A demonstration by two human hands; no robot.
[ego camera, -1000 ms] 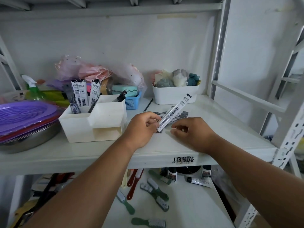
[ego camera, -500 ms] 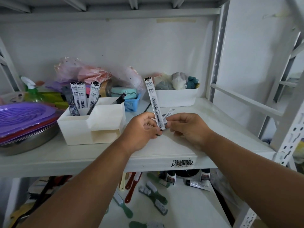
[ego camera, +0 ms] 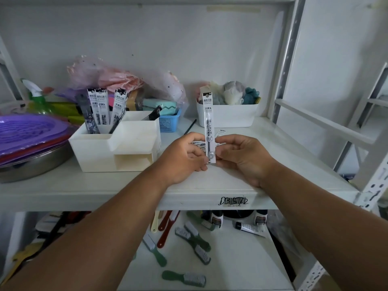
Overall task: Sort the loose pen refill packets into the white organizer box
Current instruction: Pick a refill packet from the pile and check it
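Observation:
A long white pen refill packet [ego camera: 208,120] stands upright above the shelf, and both hands pinch its lower end. My left hand [ego camera: 184,156] grips it from the left, my right hand [ego camera: 241,156] from the right. More loose packets [ego camera: 219,133] lie on the shelf behind my fingers, mostly hidden. The white organizer box [ego camera: 113,152] stands to the left of my hands. Several packets [ego camera: 102,110] stand upright in its back left compartment.
A white bin [ego camera: 228,114] of soft items sits behind the hands, a small blue basket [ego camera: 169,122] beside it. Purple lids on a steel bowl [ego camera: 31,162] fill the left. A metal rack upright [ego camera: 289,59] stands on the right. Brushes lie on the lower shelf.
The packet swung from leaning right to standing upright. My right hand rose off the loose packets and took hold of its lower end beside my left hand.

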